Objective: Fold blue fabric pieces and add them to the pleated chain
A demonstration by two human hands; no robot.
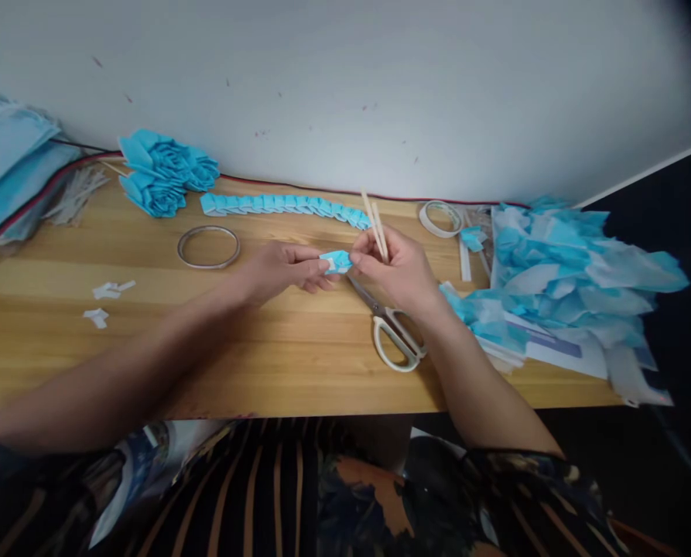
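A small folded piece of blue paper point(336, 262) with a white patch is pinched between my two hands, above the middle of the table. My left hand point(290, 267) grips its left end between thumb and fingers. At its right end, the thumb and forefinger of my right hand point(395, 263) close on it. Two thin wooden sticks point(378, 228) also stand tucked in my right hand, pointing up. Scissors with white handles point(395, 340) lie under my right wrist, their blades partly hidden. Behind my hands runs a row of folded blue paper pieces point(287, 204).
Blue paper roses point(165, 174) lie at the back left, near a tape ring point(209, 247). White scraps point(107, 290) are at left. A white tape roll point(440, 219) sits back right, beside a heap of blue paper petals point(571, 263). The wall point(333, 93) borders the table.
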